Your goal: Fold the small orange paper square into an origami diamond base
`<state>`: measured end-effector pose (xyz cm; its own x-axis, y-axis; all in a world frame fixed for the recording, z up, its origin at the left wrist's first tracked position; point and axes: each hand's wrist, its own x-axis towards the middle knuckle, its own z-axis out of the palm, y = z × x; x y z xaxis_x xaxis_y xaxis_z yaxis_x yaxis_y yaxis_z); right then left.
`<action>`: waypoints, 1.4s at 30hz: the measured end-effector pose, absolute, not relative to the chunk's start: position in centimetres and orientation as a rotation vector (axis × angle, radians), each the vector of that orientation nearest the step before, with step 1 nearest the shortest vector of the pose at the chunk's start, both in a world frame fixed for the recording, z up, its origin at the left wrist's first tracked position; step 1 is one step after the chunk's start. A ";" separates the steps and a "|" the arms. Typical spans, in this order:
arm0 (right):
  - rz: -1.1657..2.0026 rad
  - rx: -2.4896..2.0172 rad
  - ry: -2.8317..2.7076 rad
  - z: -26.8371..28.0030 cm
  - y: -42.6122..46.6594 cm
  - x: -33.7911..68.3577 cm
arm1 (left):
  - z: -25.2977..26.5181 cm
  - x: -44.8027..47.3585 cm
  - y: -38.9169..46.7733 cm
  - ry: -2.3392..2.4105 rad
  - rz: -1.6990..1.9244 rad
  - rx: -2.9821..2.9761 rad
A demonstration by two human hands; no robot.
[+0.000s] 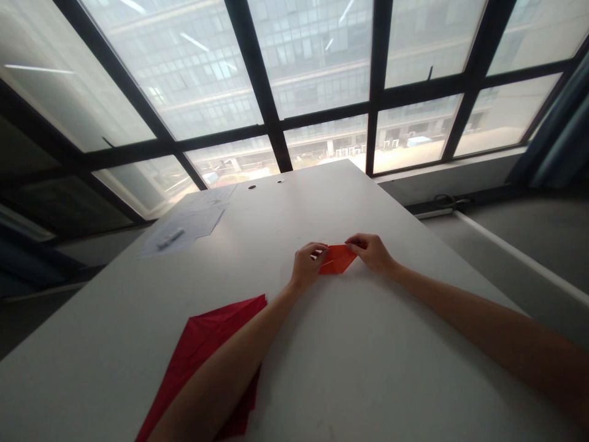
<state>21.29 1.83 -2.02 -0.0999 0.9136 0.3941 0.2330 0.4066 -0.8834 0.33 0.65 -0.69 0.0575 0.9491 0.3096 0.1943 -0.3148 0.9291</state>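
Note:
A small folded piece of orange-red paper (338, 259) is stretched between my two hands over the white table. My left hand (307, 264) pinches its left edge between thumb and fingers. At its upper right corner, the thumb and fingertips of my right hand (370, 250) close on the paper. A pale crease line runs across the paper's left part. Under my left forearm lies a larger dark red sheet (197, 344), partly hidden by the arm.
White papers (188, 221) with a blurred pen-like object (170, 239) on them lie at the table's far left. The white table (368, 368) reaches toward tall windows. Two small holes show near its far edge. A white pipe (519, 255) runs along the floor at right.

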 end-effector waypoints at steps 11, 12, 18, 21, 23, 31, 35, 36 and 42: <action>0.898 -0.998 -1.520 -1.4 2.0 21.7 | -0.6 0.1 1.0 1.240 1.392 1.645; 0.890 -0.992 -1.513 -1.4 2.1 21.8 | -0.5 0.0 1.0 1.237 1.415 1.669; 0.934 -0.897 -1.494 -1.4 2.3 22.3 | -0.4 -0.3 1.4 1.261 1.441 1.624; 0.942 -0.863 -1.555 -1.5 2.2 22.3 | -0.4 -0.3 1.4 1.193 1.400 1.517; 0.897 -0.858 -1.627 -1.5 2.1 22.2 | -0.5 -0.3 1.3 1.133 1.343 1.424; 0.834 -0.847 -1.686 -1.1 1.5 21.8 | -0.8 -0.1 1.4 1.063 1.363 1.264; 0.777 -0.892 -1.636 -1.1 1.5 21.7 | -0.8 -0.1 1.4 1.123 1.387 1.239; 0.765 -0.892 -1.638 -1.1 1.4 21.6 | -0.7 -0.1 1.4 1.140 1.393 1.237; 0.660 -0.745 -1.764 -0.4 0.3 21.1 | -0.5 0.0 1.2 1.174 1.410 1.213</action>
<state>21.13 0.26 -0.43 -0.2443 0.7538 0.6101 0.1682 0.6525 -0.7389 -0.04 1.24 -0.50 -0.1046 0.9860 0.1298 -0.0507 -0.1356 0.9895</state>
